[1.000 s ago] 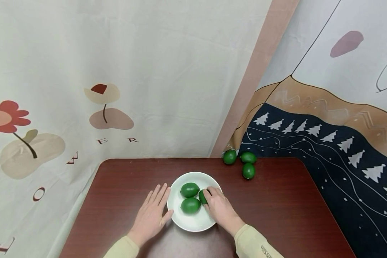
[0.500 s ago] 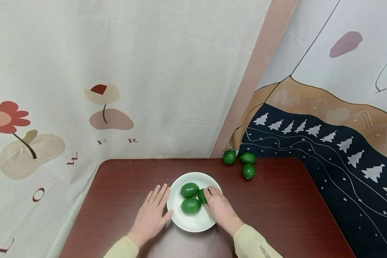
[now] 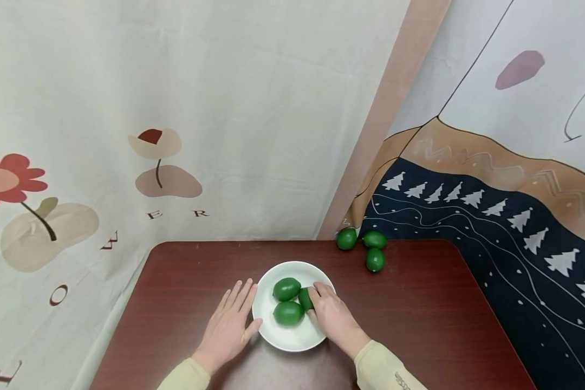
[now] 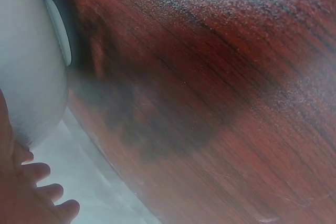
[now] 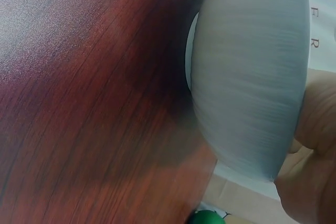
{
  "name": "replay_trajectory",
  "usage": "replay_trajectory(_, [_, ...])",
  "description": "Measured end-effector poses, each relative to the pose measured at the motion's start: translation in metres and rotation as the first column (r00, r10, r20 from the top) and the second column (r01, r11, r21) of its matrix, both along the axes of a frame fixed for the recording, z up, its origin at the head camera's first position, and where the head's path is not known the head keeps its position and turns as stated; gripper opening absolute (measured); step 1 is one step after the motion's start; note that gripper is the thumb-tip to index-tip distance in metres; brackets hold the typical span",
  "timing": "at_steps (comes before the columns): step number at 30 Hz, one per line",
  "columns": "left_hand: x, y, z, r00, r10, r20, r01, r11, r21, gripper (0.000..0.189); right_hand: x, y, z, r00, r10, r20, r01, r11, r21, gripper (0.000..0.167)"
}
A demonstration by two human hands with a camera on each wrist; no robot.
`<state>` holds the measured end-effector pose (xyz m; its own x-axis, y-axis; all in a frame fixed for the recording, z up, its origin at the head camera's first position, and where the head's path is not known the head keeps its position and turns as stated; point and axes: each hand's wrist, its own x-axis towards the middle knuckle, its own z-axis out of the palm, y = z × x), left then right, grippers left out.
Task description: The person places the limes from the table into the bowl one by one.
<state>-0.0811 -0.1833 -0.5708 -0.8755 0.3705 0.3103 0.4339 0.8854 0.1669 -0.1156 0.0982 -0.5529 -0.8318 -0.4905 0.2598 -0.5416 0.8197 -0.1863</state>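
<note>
A white bowl [image 3: 294, 340] stands on the table; its curved outer wall fills much of the right wrist view. Inside it lie two green limes, an upper lime [image 3: 286, 289] and a lower lime [image 3: 288, 313]. Over the bowl's right side, my right hand [image 3: 337, 319] grips a third lime [image 3: 305, 298], partly hidden by the fingers, beside the other two. My left hand [image 3: 226, 327] has its fingers straight and lies along the bowl's left rim, thumb near the lower left edge. The left wrist view shows its fingertips beyond the bowl [image 4: 31, 51].
Three more limes are grouped at the table's back edge, right of the bowl: a left lime [image 3: 346, 238], a right lime [image 3: 374, 239] and a front lime [image 3: 375, 260]. Behind the dark red wooden table [image 3: 200, 265] hangs a printed cloth [image 3: 273, 135].
Hands, bowl and limes hold almost the same places through all the head frames. Only a slight shift of the whole head view shows.
</note>
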Motion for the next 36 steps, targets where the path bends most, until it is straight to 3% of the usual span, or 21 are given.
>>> replay_trajectory(15, [0.0,0.0,-0.002,1.0,0.005,0.008,-0.005,1.0,-0.005,0.076,0.004,0.009,0.002,0.998,0.038,-0.054,-0.04,0.998,-0.038,0.04])
replay_trajectory(28, [0.0,0.0,-0.003,1.0,0.0,0.005,0.0,1.0,-0.011,0.076,0.008,0.018,0.012,0.999,0.013,0.03,-0.01,0.993,-0.121,0.041])
replay_trajectory(36, [-0.001,0.001,-0.001,1.0,-0.002,0.003,0.002,1.0,-0.004,0.077,0.006,0.027,0.011,1.0,-0.004,-0.016,0.001,0.983,-0.182,0.044])
